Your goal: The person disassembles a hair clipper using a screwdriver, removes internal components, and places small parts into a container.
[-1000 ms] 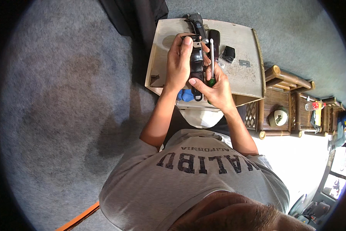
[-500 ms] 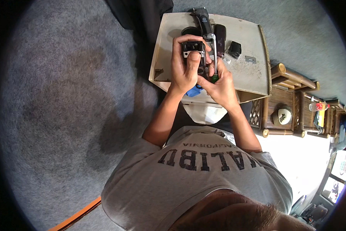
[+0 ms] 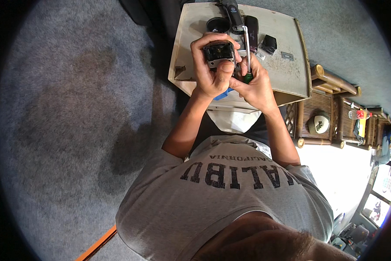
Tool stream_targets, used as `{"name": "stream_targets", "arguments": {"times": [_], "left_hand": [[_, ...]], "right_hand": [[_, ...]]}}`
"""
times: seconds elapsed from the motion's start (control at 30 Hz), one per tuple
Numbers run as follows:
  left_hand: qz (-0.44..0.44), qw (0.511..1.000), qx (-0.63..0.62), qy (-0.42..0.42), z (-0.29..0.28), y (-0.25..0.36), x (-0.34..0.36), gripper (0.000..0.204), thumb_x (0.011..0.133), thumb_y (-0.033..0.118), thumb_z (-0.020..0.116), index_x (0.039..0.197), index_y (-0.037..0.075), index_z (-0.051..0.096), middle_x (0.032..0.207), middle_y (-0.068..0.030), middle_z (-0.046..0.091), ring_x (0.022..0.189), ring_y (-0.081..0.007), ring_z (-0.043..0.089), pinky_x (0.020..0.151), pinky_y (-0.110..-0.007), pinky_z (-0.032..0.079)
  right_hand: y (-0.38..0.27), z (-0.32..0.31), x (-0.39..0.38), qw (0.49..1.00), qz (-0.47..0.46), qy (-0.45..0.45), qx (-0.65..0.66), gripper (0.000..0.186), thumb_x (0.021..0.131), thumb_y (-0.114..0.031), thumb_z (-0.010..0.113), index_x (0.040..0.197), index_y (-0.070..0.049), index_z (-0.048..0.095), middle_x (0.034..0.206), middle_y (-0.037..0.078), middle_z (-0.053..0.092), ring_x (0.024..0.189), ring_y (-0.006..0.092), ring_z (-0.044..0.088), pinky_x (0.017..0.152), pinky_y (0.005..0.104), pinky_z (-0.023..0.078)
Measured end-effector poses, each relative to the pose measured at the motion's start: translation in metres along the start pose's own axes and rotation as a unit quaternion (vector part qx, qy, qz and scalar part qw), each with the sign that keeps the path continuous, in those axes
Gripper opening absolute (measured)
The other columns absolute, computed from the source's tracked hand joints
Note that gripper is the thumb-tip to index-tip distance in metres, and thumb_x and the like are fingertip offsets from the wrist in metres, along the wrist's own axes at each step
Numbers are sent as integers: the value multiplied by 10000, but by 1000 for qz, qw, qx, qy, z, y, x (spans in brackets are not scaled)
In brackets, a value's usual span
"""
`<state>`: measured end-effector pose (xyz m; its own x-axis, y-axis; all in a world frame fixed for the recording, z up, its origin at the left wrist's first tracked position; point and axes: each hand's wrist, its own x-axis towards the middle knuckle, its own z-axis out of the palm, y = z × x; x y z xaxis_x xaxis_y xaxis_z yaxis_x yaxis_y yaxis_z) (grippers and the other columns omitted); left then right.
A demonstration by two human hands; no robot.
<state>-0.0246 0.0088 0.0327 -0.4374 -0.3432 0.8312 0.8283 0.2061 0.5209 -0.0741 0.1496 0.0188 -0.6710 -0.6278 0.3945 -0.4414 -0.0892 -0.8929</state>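
Note:
My left hand (image 3: 206, 65) is closed around a black hair clipper (image 3: 218, 51), its open end facing up with a pale metal plate along the near edge. The left thumb presses beside that plate. In my right hand (image 3: 258, 85) is a screwdriver (image 3: 247, 48) with a green handle; its shaft points away from me, and the tip is clear of the clipper. The right fingers reach close to the clipper's side, and whether they touch it is hidden. Below the hands, a blue item (image 3: 222, 95) shows in part.
On the worn white table (image 3: 286, 78) lie another black clipper (image 3: 234, 16), a dark maroon device (image 3: 251, 31), a small black piece (image 3: 269, 44) and a round black container (image 3: 218, 25). Bamboo seats (image 3: 321, 104) stand to the right, one bearing a cap (image 3: 320, 124).
The clipper has tipped in my left hand, so more of its dark open end shows. The table sits slightly higher in view. Both hands keep their holds.

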Motion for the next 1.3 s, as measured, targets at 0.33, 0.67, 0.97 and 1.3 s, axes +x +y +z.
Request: {"name": "stream_targets", "arguments": {"times": [0.33, 0.67, 0.97, 1.3], "left_hand": [[-45, 998, -40, 12, 0, 2, 2, 566, 1004, 333, 689, 1338, -15, 393, 1079, -188, 626, 803, -164, 646, 791, -317, 540], [-94, 994, 42, 43, 5, 4, 8, 539, 974, 380, 561, 1293, -39, 447, 1011, -218, 647, 716, -219, 639, 683, -356, 555], [-345, 908, -175, 159, -19, -4, 18, 439, 1066, 469, 447, 1238, 70, 507, 1033, -88, 599, 740, -193, 552, 630, -369, 481], [-404, 872, -212, 175, -30, -5, 7, 376, 1041, 435, 534, 1177, 84, 555, 1010, -100, 634, 766, -213, 577, 647, -379, 481]], "right_hand": [[-5, 3, -1, 999, 29, -2, 25, 439, 798, -163, 916, 882, -82, 493, 811, 9, 526, 813, 103, 495, 739, 287, 482], [-13, -1, 1, 999, 19, 3, -45, 460, 780, -280, 923, 917, -56, 547, 738, 50, 532, 685, 157, 513, 644, 346, 478], [-13, -1, 6, 999, 3, 53, 12, 366, 950, -277, 796, 870, -57, 514, 716, 15, 578, 631, 70, 535, 532, 277, 440], [-30, -55, 5, 985, 115, 73, 110, 414, 1079, -429, 488, 1139, -25, 553, 815, 25, 606, 510, 81, 517, 415, 246, 391]]}}
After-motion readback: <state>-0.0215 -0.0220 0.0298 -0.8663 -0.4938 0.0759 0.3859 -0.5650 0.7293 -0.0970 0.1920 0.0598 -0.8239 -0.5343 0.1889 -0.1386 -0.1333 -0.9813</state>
